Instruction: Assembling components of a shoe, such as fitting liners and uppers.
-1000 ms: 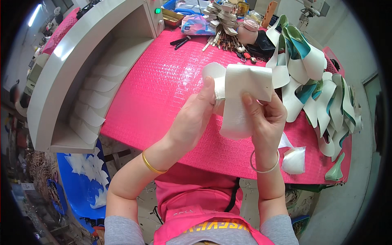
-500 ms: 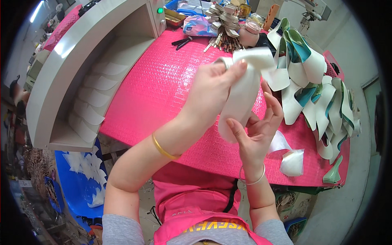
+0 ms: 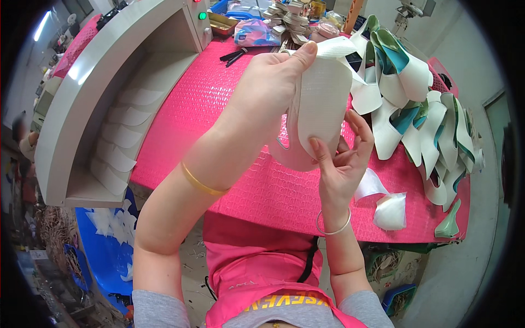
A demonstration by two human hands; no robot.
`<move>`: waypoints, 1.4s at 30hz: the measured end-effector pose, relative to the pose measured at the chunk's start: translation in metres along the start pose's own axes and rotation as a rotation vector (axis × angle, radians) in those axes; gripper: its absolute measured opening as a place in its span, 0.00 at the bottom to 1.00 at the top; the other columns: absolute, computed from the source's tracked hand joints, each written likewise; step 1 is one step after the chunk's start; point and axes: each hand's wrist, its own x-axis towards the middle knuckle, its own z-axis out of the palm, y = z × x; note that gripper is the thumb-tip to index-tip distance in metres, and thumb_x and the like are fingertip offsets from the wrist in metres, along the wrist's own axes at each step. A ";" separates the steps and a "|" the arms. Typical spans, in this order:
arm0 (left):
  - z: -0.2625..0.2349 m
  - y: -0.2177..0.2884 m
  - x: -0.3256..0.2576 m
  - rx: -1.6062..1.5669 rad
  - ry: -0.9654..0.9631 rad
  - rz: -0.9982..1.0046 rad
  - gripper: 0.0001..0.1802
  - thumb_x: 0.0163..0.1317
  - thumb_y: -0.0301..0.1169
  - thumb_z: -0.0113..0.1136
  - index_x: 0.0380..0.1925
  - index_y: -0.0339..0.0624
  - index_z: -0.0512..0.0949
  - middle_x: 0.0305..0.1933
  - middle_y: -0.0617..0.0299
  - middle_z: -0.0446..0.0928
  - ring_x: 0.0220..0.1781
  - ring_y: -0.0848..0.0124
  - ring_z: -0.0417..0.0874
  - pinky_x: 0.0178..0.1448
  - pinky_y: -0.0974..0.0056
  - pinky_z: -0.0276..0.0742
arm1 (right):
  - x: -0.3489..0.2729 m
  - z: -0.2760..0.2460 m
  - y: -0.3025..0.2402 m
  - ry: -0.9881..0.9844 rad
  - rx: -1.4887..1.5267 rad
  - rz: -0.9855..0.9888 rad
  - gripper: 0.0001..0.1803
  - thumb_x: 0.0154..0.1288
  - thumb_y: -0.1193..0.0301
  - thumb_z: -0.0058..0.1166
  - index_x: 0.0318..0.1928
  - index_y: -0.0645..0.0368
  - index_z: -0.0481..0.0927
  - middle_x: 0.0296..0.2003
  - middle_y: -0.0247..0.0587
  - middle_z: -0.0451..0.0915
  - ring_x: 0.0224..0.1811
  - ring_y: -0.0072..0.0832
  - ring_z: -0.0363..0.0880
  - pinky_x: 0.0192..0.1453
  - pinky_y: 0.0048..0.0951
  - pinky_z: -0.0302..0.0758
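Left hand point(image 3: 272, 85) pinching white piece point(image 3: 324, 104) above, right hand point(image 3: 343, 165) (loosely curled) pinching below

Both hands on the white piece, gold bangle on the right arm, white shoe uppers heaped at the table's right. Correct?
Not quite: the head view shows the gold bangle on the left arm; the right arm wears a silver-coloured bangle. The rest holds: left hand and right hand both on the white piece, white shoe uppers heaped at the right of the pink table.
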 end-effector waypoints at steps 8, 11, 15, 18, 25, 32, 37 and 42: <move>-0.003 0.002 0.004 -0.069 -0.044 -0.003 0.23 0.59 0.43 0.54 0.34 0.28 0.75 0.30 0.57 0.78 0.30 0.76 0.78 0.35 0.72 0.73 | 0.003 -0.007 0.044 0.122 -0.433 -0.009 0.31 0.47 0.74 0.64 0.52 0.58 0.64 0.35 0.34 0.69 0.30 0.18 0.67 0.31 0.17 0.64; -0.015 -0.015 0.010 0.108 -0.069 0.180 0.18 0.55 0.36 0.59 0.35 0.28 0.76 0.32 0.55 0.79 0.34 0.73 0.80 0.39 0.72 0.75 | 0.001 -0.013 0.044 0.056 -0.469 -0.027 0.28 0.46 0.71 0.65 0.48 0.57 0.68 0.29 0.31 0.69 0.31 0.19 0.65 0.34 0.21 0.64; -0.015 -0.050 0.008 0.492 -0.099 0.459 0.10 0.49 0.24 0.62 0.34 0.33 0.79 0.32 0.56 0.80 0.35 0.73 0.80 0.40 0.70 0.74 | 0.028 -0.049 0.026 0.059 -0.039 0.220 0.18 0.56 0.56 0.54 0.37 0.59 0.73 0.23 0.29 0.68 0.27 0.19 0.62 0.35 0.22 0.59; -0.036 -0.104 -0.007 0.808 -0.160 0.666 0.10 0.47 0.23 0.60 0.33 0.39 0.79 0.31 0.57 0.78 0.35 0.65 0.78 0.40 0.63 0.71 | 0.045 -0.057 0.048 -0.025 -0.015 0.497 0.22 0.63 0.53 0.43 0.31 0.62 0.75 0.24 0.30 0.72 0.28 0.17 0.64 0.36 0.21 0.59; -0.055 -0.149 -0.034 0.842 -0.137 0.630 0.08 0.46 0.24 0.59 0.30 0.43 0.78 0.31 0.60 0.75 0.38 0.63 0.75 0.45 0.62 0.63 | -0.033 -0.046 0.038 0.155 0.251 0.207 0.14 0.54 0.78 0.54 0.43 0.65 0.72 0.39 0.38 0.75 0.45 0.24 0.72 0.53 0.24 0.66; -0.059 -0.140 -0.043 0.880 -0.236 0.574 0.08 0.46 0.26 0.62 0.30 0.42 0.79 0.35 0.60 0.77 0.39 0.64 0.76 0.48 0.61 0.64 | -0.011 -0.065 0.048 -0.165 0.729 0.614 0.22 0.53 0.76 0.57 0.49 0.61 0.67 0.42 0.37 0.75 0.47 0.31 0.73 0.58 0.32 0.65; -0.067 -0.135 -0.046 0.811 -0.266 0.556 0.11 0.44 0.23 0.59 0.31 0.44 0.78 0.34 0.62 0.75 0.40 0.64 0.74 0.57 0.55 0.58 | -0.006 -0.056 0.028 -0.583 0.761 0.126 0.16 0.47 0.80 0.60 0.38 0.62 0.73 0.29 0.43 0.77 0.30 0.32 0.74 0.34 0.30 0.71; -0.077 -0.131 -0.049 0.820 -0.305 0.518 0.13 0.43 0.23 0.60 0.33 0.44 0.78 0.35 0.60 0.75 0.42 0.63 0.75 0.64 0.52 0.52 | 0.004 -0.050 0.003 -0.887 0.484 0.157 0.07 0.42 0.86 0.58 0.23 0.63 0.77 0.24 0.43 0.78 0.29 0.28 0.76 0.36 0.27 0.73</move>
